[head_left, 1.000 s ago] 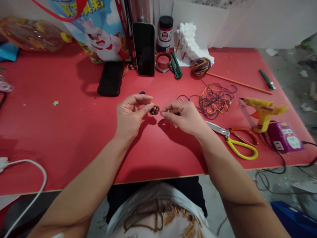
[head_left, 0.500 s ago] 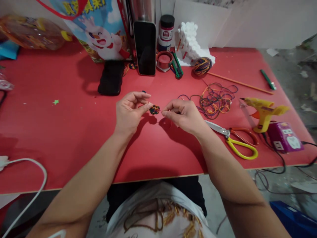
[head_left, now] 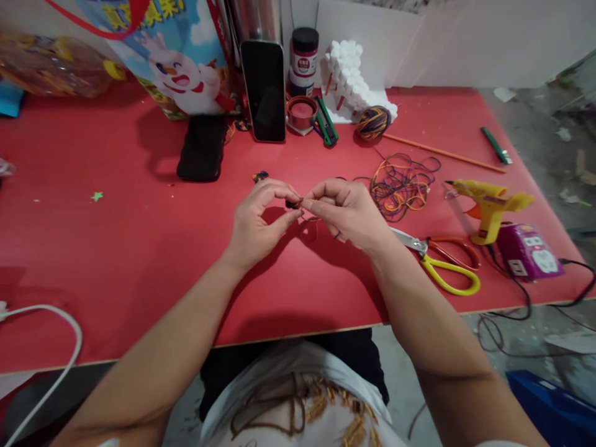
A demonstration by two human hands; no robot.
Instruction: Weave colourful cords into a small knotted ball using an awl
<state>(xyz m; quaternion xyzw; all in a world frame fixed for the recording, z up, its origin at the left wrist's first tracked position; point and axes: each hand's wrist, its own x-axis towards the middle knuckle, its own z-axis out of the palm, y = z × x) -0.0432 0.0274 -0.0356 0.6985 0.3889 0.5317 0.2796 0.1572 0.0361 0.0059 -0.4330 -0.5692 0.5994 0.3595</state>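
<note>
Between the fingertips of my left hand (head_left: 261, 220) is a small dark knotted cord piece (head_left: 292, 204), mostly covered by the fingers. My right hand (head_left: 350, 212) meets it from the right, thumb and forefinger pinched on the thin cord at its edge. A loose strand of the cord (head_left: 313, 219) hangs below the fingertips. Just behind my left hand lies a second small multicoloured knotted piece (head_left: 261, 177). To the right of my right hand is a loose tangle of multicoloured cord (head_left: 404, 186).
Yellow-and-red-handled scissors (head_left: 449, 273) lie beside my right forearm. Farther right are a yellow glue gun (head_left: 491, 208) and a purple box (head_left: 528, 251). A cord ball (head_left: 374, 123), a green cutter (head_left: 326, 123), a propped phone (head_left: 264, 93) and a black case (head_left: 201, 149) stand behind.
My left hand has moved right, closer to my right hand. The knotted piece has turned and is now more hidden by the fingers. The second knotted piece shows more fully.
</note>
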